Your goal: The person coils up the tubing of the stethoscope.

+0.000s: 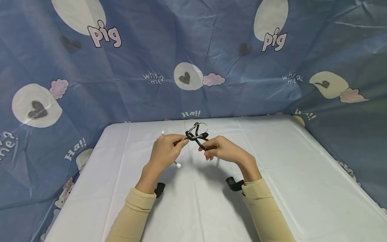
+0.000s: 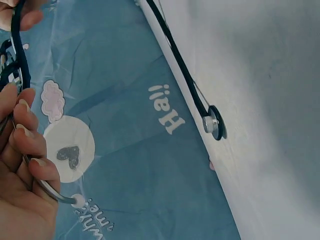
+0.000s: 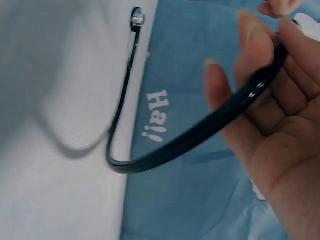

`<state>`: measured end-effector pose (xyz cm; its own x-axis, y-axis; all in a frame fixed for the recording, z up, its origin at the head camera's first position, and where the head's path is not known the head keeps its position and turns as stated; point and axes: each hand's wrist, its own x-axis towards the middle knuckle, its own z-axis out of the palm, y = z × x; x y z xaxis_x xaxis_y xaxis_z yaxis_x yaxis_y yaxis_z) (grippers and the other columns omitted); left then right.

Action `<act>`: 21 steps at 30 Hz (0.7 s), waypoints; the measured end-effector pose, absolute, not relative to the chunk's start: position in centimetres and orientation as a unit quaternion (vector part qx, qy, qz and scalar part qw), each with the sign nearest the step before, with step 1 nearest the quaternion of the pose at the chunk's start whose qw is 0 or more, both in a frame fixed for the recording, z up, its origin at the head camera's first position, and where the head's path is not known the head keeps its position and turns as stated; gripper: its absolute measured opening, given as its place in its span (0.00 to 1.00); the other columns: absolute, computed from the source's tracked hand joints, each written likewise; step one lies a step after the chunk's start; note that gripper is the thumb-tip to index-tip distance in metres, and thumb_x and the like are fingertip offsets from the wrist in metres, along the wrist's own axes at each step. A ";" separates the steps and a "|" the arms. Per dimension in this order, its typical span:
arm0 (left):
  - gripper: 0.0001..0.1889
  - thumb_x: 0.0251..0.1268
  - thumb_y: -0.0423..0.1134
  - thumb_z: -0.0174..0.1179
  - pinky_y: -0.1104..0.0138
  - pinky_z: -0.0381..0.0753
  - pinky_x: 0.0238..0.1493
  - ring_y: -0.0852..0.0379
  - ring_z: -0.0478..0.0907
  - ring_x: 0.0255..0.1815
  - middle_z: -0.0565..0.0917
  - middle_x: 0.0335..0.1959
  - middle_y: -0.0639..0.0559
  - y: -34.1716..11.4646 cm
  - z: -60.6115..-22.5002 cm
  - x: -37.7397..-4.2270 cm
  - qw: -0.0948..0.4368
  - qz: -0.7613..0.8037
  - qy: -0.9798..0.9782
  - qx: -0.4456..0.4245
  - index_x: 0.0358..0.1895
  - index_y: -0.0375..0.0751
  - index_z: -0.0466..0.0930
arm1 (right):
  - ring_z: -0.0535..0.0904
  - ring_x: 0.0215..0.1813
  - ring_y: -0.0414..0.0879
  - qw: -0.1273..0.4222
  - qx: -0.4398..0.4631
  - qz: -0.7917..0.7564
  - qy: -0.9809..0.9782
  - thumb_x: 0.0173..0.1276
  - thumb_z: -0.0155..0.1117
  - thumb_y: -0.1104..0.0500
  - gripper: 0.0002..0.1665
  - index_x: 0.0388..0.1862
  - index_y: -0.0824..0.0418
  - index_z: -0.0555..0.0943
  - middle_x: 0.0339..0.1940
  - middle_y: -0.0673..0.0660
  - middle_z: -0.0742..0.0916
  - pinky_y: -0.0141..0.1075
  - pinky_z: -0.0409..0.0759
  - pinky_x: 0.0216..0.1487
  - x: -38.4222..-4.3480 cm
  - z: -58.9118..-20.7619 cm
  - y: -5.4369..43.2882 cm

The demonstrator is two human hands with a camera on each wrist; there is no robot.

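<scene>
Above the white table, both hands hold a stethoscope [image 1: 191,135] with black tubing looped and crossed over itself between them. My left hand [image 1: 166,149] grips its metal ear tubes; white ear tips [image 1: 178,165] poke out on either side of this hand. On the other side, my right hand [image 1: 222,148] pinches the black tubing between thumb and fingers. A length of that tubing [image 3: 185,145] bends away from the right hand in the right wrist view. At the end of the tubing hangs the round chest piece [image 2: 214,122], shown in the left wrist view.
Beneath the hands spreads a table [image 1: 302,201] covered in white cloth. A blue printed curtain [image 1: 242,94] stands behind it and along both sides. Black wrist cameras [image 1: 234,184] stick out at both sleeves.
</scene>
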<state>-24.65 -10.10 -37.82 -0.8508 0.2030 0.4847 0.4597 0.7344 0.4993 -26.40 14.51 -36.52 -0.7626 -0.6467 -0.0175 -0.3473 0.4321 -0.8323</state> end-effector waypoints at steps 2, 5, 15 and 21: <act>0.08 0.69 0.48 0.62 0.66 0.66 0.25 0.63 0.68 0.19 0.78 0.20 0.60 -10.1 -37.8 -24.7 0.211 -0.311 -0.911 -0.171 0.33 0.55 0.87 | 0.83 0.33 0.49 0.171 -0.300 -0.432 0.833 0.70 0.61 0.64 0.09 0.44 0.57 0.86 0.28 0.57 0.86 0.41 0.81 0.41 -26.1 -36.1 14.6; 0.08 0.69 0.48 0.62 0.65 0.66 0.25 0.62 0.68 0.19 0.77 0.18 0.60 -10.1 -37.8 -24.7 0.215 -0.304 -0.914 -0.160 0.30 0.55 0.86 | 0.81 0.29 0.46 0.158 -0.304 -0.411 0.845 0.70 0.62 0.64 0.07 0.39 0.57 0.86 0.25 0.55 0.85 0.38 0.80 0.35 -25.8 -35.4 14.7; 0.17 0.71 0.48 0.60 0.65 0.60 0.22 0.60 0.64 0.18 0.70 0.16 0.59 -9.6 -37.9 -24.6 0.153 -0.288 -0.932 -0.161 0.20 0.55 0.76 | 0.74 0.29 0.40 0.092 -0.315 -0.335 0.883 0.70 0.61 0.67 0.11 0.47 0.60 0.87 0.28 0.52 0.86 0.33 0.74 0.33 -24.8 -33.8 14.7; 0.15 0.71 0.48 0.60 0.66 0.62 0.23 0.61 0.65 0.19 0.78 0.20 0.57 -8.8 -38.1 -24.4 0.125 -0.256 -0.939 -0.191 0.22 0.54 0.79 | 0.73 0.26 0.38 -0.012 -0.331 -0.319 0.888 0.67 0.65 0.66 0.08 0.42 0.60 0.89 0.30 0.51 0.86 0.32 0.74 0.30 -24.8 -33.5 14.7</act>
<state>-24.37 -8.78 -38.14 -0.8958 0.2945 0.3330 0.4227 0.7964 0.4326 -24.82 14.70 -33.54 -0.7799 -0.5806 0.2336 -0.5964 0.5763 -0.5587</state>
